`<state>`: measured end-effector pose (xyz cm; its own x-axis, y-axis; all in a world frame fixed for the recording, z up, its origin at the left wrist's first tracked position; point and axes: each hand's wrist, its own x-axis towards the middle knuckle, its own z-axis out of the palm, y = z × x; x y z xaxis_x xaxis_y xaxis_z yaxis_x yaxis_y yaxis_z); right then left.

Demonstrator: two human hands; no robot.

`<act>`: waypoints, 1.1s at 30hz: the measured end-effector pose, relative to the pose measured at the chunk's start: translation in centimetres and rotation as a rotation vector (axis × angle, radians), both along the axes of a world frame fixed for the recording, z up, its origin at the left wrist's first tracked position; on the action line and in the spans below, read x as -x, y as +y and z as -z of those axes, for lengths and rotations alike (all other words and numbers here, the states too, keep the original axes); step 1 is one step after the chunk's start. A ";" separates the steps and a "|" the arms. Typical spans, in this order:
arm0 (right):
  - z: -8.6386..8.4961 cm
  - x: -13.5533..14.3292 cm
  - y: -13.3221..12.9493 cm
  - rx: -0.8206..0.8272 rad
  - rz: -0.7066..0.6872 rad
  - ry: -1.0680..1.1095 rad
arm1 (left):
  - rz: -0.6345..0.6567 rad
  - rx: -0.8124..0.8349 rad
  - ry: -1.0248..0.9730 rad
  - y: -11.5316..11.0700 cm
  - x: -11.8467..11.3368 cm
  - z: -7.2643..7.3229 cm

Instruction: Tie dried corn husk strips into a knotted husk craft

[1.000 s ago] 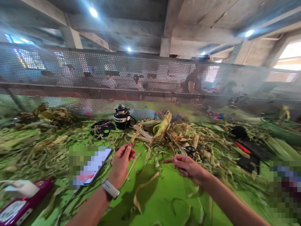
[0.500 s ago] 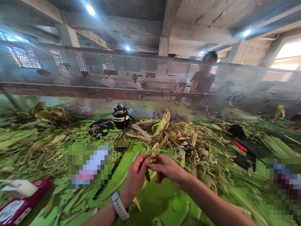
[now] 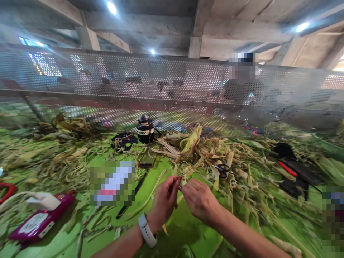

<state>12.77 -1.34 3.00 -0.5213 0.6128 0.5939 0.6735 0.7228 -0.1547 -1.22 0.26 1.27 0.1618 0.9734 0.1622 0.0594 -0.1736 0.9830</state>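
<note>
My left hand (image 3: 167, 196), with a white watch (image 3: 147, 230) on its wrist, is closed in a pinch in the middle of the view. My right hand (image 3: 202, 200) is closed as well, its fingers curled and its fingertips close to those of the left. Between the fingertips is a small pale-yellow piece of corn husk (image 3: 184, 179), mostly hidden and too small to see in detail. Both hands are held above the green tabletop (image 3: 185, 229). Just beyond them lies a heap of dry corn husks (image 3: 212, 148), with black-handled scissors (image 3: 223, 170) on its near side.
A black jar-shaped bottle (image 3: 145, 129) stands before a perforated metal screen (image 3: 172, 86), with people behind it. At left lie a purple power strip (image 3: 41, 219), a blurred-out item (image 3: 115, 184) and a dark thin bar (image 3: 131, 197). Black items (image 3: 294, 175) lie at right among husk strips.
The camera view has turned, so the surroundings appear farther right. My right hand's fingers have curled in from a more stretched pose, and its back has turned up. The left hand keeps its pinch.
</note>
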 end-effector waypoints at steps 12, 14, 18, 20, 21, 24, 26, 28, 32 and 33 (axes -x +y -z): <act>0.7 -1.6 1.2 -0.114 0.076 -0.142 | 0.071 0.222 -0.368 0.1 0.1 -0.1; 0.9 -1.5 1.2 -0.132 0.076 -0.161 | 0.091 0.189 -0.327 0.2 0.1 -0.3; 0.5 -1.4 1.0 -0.181 0.059 -0.195 | 0.074 0.079 -0.180 0.6 0.1 -0.6; 0.2 -1.4 0.9 -0.240 0.041 -0.220 | 0.056 0.051 -0.138 0.7 0.2 -0.5; 0.0 -1.4 0.8 -0.267 0.031 -0.226 | 0.053 0.042 -0.125 0.7 0.2 -0.4; -0.1 -1.3 0.8 -0.329 0.007 -0.180 | 0.051 0.019 -0.096 0.7 0.1 -0.2; 0.1 -1.2 0.9 -0.331 0.012 -0.126 | 0.045 0.014 -0.089 0.6 0.1 0.0; 0.3 -1.1 1.0 -0.303 0.027 -0.091 | 0.044 0.009 -0.085 0.6 0.1 0.2; 0.5 -1.0 1.0 -0.254 0.045 -0.074 | 0.044 -0.021 -0.071 0.6 0.0 0.6; 0.4 -1.0 0.9 -0.251 0.050 -0.066 | 0.040 -0.022 -0.063 0.6 0.0 0.7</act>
